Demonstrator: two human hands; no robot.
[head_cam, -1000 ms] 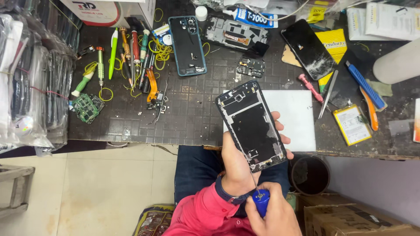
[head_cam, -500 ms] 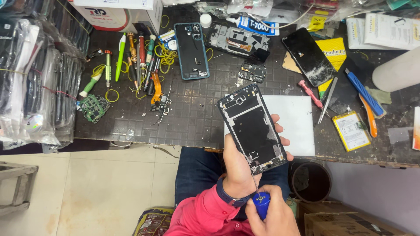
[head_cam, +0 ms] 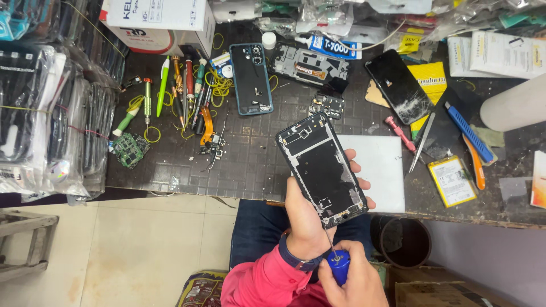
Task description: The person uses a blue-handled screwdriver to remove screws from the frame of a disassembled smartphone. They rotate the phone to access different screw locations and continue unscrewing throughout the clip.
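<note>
- The opened black smartphone frame, back cover off and inner metal plate exposed, was held above the near edge of the dark tiled workbench, tilted with its camera end away from you.
- Your left hand was closed around the frame's lower half: palm and thumb on one long side, fingertips wrapped over the other.
- Your right hand was curled shut on the blue-handled precision screwdriver; its thin metal shaft ran up to the frame's bottom edge, and the tip appeared to touch there.
- A dark wristband sat on your left wrist, above a pink-red sleeve.
- A white rectangular mat lay on the bench just beside the frame, partly under your fingers.
- A blue-edged phone back cover lay further up the bench, well apart from the frame, with a grey phone mid-frame beside it.
- A black phone with a cracked screen rested on a yellow card to the right of those.
- Metal tweezers and a pink-handled tool lay near the mat's right edge; a yellow-edged flat battery lay beyond them.
- A blue utility knife and an orange pry tool lay at the far right.
- A row of green and red-handled screwdrivers and a green circuit board occupied the left side of the bench.
- A black round bin stood below the bench edge, near your right hand.
</note>
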